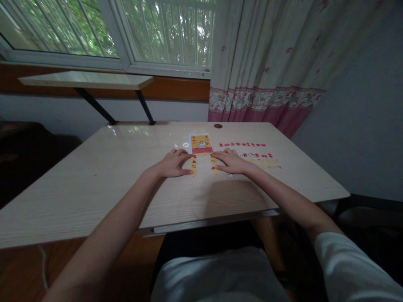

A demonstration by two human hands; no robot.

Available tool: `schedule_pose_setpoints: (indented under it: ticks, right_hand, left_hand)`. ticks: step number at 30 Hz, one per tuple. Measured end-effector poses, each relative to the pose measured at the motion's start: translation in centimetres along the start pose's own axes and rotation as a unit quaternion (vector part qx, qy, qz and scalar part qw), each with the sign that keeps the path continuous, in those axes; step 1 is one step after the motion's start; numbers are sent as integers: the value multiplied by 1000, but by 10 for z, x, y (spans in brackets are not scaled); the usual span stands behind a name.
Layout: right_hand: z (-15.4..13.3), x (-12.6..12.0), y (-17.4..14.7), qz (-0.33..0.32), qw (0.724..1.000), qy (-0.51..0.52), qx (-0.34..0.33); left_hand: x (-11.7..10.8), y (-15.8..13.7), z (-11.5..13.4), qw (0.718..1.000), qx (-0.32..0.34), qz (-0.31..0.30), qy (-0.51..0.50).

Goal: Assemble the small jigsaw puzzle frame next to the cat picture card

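On the desk, yellow jigsaw puzzle pieces form a frame with a left strip (194,164), a right strip (214,161) and a thin yellow top edge. My left hand (171,163) lies palm down at the left strip, thumb and index fingertip touching it, fingers apart. At the right strip, my right hand (232,162) rests the same way with its fingers stretched out. Bare desktop shows between the strips. Just beyond the frame lies a picture card (200,144) with a white striped animal on yellow and red.
Loose red pieces (242,144) lie in a row at the right, with more red pieces (258,155) and rows of yellow pieces (269,161) nearer. A raised shelf (88,79) stands at the desk's back left. The desk (126,201) has a round cable hole (218,126).
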State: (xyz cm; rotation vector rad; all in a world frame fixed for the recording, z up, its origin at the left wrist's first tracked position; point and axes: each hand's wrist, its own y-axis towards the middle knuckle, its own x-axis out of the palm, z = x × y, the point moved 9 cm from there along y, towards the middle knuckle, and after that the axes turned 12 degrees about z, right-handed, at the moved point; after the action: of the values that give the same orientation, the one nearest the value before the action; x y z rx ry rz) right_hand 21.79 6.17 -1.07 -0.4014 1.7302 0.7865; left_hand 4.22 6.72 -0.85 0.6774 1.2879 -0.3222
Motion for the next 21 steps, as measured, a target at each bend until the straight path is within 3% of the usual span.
schedule_pose_setpoints:
  ticks: [6, 15, 21]
  right_hand:
    - [-3, -1, -3, -2, 1000, 1, -8]
    - [-5, -4, -3, 0, 1000, 12, -6]
    - [-5, -3, -3, -1, 1000, 5, -7]
  left_hand:
    - [-7, -1, 9, 1000, 12, 14, -10]
    - [3, 6, -15, 995, -90, 19, 26]
    - [4, 10, -21, 992, -115, 19, 43]
